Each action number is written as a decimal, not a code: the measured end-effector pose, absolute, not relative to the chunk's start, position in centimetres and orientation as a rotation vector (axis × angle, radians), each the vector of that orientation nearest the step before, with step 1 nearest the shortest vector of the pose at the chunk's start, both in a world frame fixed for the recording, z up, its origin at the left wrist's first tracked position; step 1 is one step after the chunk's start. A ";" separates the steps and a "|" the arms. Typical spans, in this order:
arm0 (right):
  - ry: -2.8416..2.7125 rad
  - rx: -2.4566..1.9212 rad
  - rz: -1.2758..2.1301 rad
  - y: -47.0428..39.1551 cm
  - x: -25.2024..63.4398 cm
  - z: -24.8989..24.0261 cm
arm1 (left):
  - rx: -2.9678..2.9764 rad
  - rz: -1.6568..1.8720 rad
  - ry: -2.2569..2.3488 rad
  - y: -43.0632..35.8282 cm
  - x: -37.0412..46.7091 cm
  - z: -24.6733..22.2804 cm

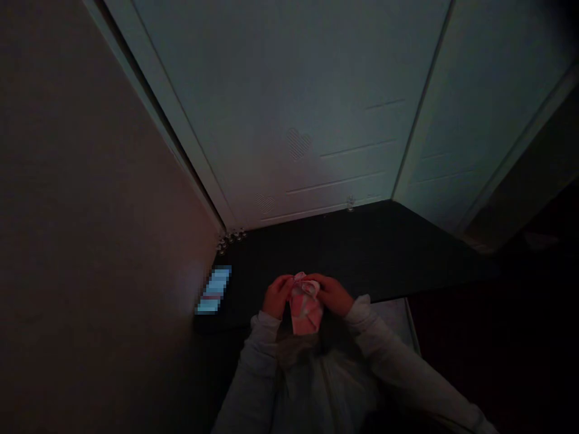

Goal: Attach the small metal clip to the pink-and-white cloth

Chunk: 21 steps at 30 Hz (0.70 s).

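Between my two hands is a folded pink piece with pale patches (306, 313), creased and bunched at its top; whether it is paper or cloth I cannot tell. My left hand (277, 295) is closed on its upper left edge. From the other side my right hand (335, 295) grips the upper right edge, fingers curled over the top. Both hands are near the front edge of a dark tabletop (325, 250), and the lower part of the pink piece hangs down towards my body. Dim light hides the fine detail of the fingers.
A lit phone screen (213, 290), blurred out, lies at the tabletop's left end. Several small shiny ornaments (230, 239) stand in the back left corner, another small one (350, 204) at the back. White panels with hearts (298, 144) rise behind; a wall (113, 241) borders the left.
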State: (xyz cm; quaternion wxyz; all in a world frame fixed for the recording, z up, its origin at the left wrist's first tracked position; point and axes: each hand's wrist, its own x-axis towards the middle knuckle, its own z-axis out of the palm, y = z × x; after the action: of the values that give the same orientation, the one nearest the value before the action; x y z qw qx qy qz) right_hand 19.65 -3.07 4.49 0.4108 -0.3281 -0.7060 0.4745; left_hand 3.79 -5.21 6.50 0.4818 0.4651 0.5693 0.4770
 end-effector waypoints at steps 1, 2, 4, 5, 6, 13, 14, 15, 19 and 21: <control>-1.779 -0.828 1.189 -3.1 19.7 4.5 | 1.146 1.157 1.388 -5.2 3.8 6.6; -1.784 -0.830 1.181 -3.1 19.7 4.5 | 1.158 1.158 1.386 -5.2 3.8 6.6; -1.791 -0.832 1.167 -3.1 19.7 4.5 | 1.167 1.163 1.383 -5.3 3.7 6.7; -1.793 -0.829 1.165 -3.1 19.7 4.6 | 1.166 1.164 1.379 -5.3 3.7 6.7; -1.797 -0.823 1.167 -3.2 19.8 4.6 | 1.162 1.165 1.375 -5.3 3.7 6.7; -1.810 -0.838 1.211 -3.2 19.9 4.8 | 1.149 1.171 1.342 -5.3 3.6 6.6; -1.806 -0.842 1.217 -3.2 19.9 4.7 | 1.147 1.172 1.339 -5.2 3.6 6.6; -1.801 -0.850 1.218 -3.2 19.8 4.7 | 1.143 1.175 1.338 -5.2 3.6 6.6; -1.791 -0.904 1.202 -3.1 19.8 4.5 | 1.138 1.184 1.322 -5.2 3.5 6.4; -1.790 -0.904 1.197 -3.1 19.8 4.5 | 1.146 1.185 1.316 -5.2 3.5 6.3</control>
State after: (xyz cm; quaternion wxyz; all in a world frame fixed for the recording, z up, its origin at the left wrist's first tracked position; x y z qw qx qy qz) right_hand 19.79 -3.13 4.46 0.3921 -0.3560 -0.7052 0.4714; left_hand 3.47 -5.17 6.33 0.4936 0.4723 0.5427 0.4886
